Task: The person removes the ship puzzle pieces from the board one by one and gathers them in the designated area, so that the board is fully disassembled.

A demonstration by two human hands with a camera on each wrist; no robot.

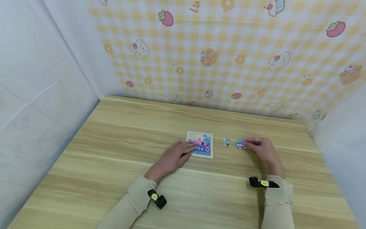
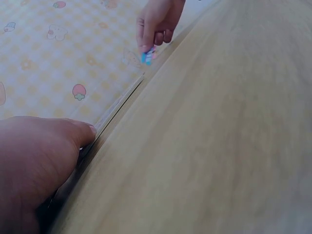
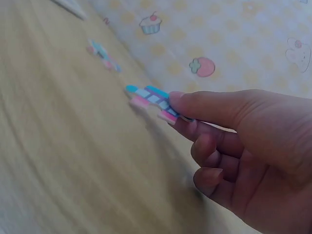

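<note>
A jigsaw puzzle board (image 1: 212,148) with a pale frame lies on the table, partly filled with a pink and purple ship picture. Its upper left area shows bare backing. My left hand (image 1: 173,156) rests on the board's left side with fingers extended, covering part of the picture. In the right wrist view, my right hand (image 3: 263,141) pinches a blue, white and pink puzzle piece (image 3: 152,100) between thumb and index finger, raised off the table. Between the board and that hand lies another loose puzzle piece (image 1: 227,142), or a small cluster; I cannot tell which.
The wood-grain table (image 1: 137,133) meets a yellow checked cloth (image 1: 188,76) with cartoon prints along its back edge. White panels (image 1: 37,79) close off the left side and the right. Each sleeve carries a black wrist strap.
</note>
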